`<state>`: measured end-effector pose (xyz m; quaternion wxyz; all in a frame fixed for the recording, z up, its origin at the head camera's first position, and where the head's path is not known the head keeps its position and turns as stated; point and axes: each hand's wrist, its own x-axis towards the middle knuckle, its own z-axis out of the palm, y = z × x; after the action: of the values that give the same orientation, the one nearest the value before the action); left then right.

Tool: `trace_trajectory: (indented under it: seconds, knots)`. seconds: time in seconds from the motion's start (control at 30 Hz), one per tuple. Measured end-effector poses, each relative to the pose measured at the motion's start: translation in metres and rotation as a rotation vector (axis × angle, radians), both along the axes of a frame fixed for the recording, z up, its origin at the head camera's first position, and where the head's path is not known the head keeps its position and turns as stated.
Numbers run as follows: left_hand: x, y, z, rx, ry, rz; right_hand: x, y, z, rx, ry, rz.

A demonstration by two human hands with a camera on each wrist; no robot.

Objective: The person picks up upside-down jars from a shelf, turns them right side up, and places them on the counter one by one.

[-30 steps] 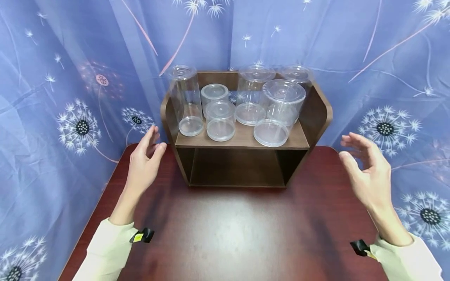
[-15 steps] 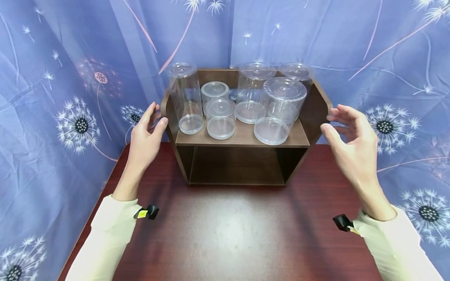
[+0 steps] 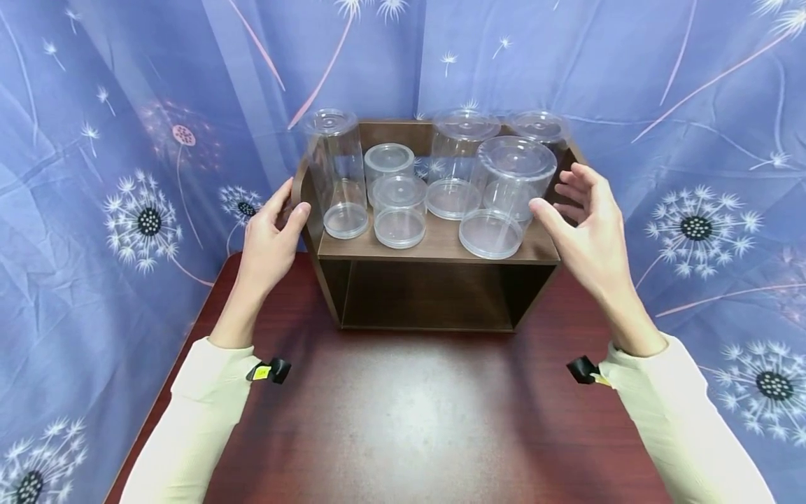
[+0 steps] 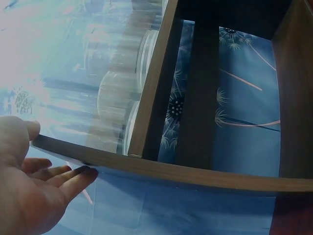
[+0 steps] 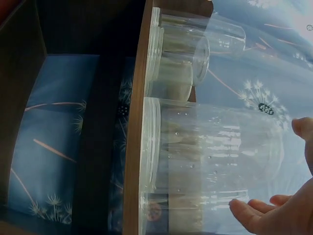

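Observation:
A brown wooden shelf [image 3: 434, 250] stands on the table, with several clear plastic jars on its upper board. At its left side panel [image 4: 122, 161] is my left hand [image 3: 271, 241], thumb at the panel's edge and fingers along the outer side; firm contact is hard to tell. My right hand [image 3: 588, 234] is beside the wide front jar [image 3: 497, 231], thumb and fingers spread apart, holding nothing. In the right wrist view its fingertips [image 5: 239, 210] are close to that jar [image 5: 215, 147]. A short jar [image 3: 399, 220] and a tall narrow jar [image 3: 343, 182] stand further left.
Behind the front row are a short jar [image 3: 388, 162], a tall jar [image 3: 462, 161] and another at the back right [image 3: 541, 127]. The lower compartment [image 3: 428, 294] faces front. A dark red table [image 3: 409, 420] extends forward; a blue dandelion curtain [image 3: 693, 140] surrounds it.
Both hands have moved in toward the shelf. The left has come up to the left side panel; the right has moved left, past the right panel's edge to the wide front jar. The jars stay put.

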<state>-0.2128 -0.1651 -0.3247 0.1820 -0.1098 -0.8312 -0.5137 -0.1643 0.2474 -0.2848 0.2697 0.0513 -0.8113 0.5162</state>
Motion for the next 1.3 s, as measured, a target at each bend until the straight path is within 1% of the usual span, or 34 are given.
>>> trace_trajectory:
  seconds: [0.17,0.33,0.5,0.63,0.87,1.03,1.3]
  knots:
    - [-0.001,0.003,0.001,-0.065,0.055,0.022,-0.013,-0.002,0.001,0.010,-0.074,-0.009]
    - [0.003,0.005,0.002,-0.134,0.095,0.047,-0.025,-0.005,0.001,-0.006,-0.103,0.006]
    - [0.004,0.008,0.002,-0.195,0.143,0.072,-0.030,-0.009,0.003,-0.001,-0.130,-0.017]
    - [0.004,0.010,0.002,-0.202,0.163,0.081,-0.031,-0.011,0.005,0.019,-0.134,-0.045]
    - [0.002,0.009,0.000,-0.222,0.201,0.087,-0.030,-0.018,0.004,0.043,-0.091,-0.070]
    - [0.002,0.009,0.000,-0.227,0.203,0.091,-0.032,-0.020,0.003,0.058,-0.077,-0.084]
    - [0.004,0.008,-0.001,-0.222,0.165,0.094,-0.035,-0.024,-0.002,0.066,-0.068,-0.097]
